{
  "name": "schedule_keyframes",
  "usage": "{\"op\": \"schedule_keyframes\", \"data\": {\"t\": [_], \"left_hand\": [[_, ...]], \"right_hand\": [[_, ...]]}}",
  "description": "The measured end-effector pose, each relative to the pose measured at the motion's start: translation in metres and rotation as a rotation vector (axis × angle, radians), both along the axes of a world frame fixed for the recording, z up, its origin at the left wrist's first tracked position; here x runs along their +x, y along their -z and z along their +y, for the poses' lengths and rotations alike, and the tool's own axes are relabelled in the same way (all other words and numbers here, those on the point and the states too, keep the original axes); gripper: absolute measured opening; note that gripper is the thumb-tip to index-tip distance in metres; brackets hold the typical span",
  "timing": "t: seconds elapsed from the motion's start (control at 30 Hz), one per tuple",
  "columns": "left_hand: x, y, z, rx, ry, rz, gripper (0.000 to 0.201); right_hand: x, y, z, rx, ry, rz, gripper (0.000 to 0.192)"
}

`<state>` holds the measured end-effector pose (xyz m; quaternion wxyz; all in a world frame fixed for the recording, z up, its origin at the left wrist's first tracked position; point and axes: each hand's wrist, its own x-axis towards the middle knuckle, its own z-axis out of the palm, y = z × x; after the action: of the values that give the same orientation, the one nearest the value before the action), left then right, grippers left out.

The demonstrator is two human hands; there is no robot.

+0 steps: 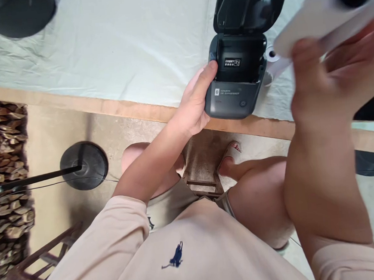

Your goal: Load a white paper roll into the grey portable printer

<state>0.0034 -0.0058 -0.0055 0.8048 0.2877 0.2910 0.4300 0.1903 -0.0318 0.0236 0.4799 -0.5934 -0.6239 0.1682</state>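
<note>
My left hand [196, 98] grips the left side of a small dark label printer [231, 100], thumb on its rim, near the front edge of the table. The printer's lid [241, 8] stands raised, and the bay [238, 69] under it shows a small printed label but no roll. At the upper right, close to the camera, my right hand [327, 77] is closed around a white paper roll [313, 18] with a dark round core. Part of that roll runs out of the frame. Beside the printer lies a smaller white roll [276, 66], partly hidden by my right hand.
A pale cloth [118, 46] covers the table, which has a wooden front edge [106, 106]. A dark rounded object [18, 17] stands at the upper left. A black flat device [367, 108] lies at the right. Below are a round stand base [83, 165] and stacked firewood [3, 154].
</note>
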Motion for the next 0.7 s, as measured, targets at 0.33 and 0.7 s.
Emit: {"op": "schedule_keyframes", "data": {"t": [0.33,0.7], "left_hand": [[0.003,-0.012,-0.005,-0.148,-0.020,0.008,0.020],[-0.003,-0.009,-0.004,0.003,0.021,0.068,0.015]], "right_hand": [[-0.031,-0.015,-0.004,-0.116,0.090,-0.482,0.017],[-0.020,-0.001,-0.003,-0.003,-0.165,-0.219,0.034]]}}
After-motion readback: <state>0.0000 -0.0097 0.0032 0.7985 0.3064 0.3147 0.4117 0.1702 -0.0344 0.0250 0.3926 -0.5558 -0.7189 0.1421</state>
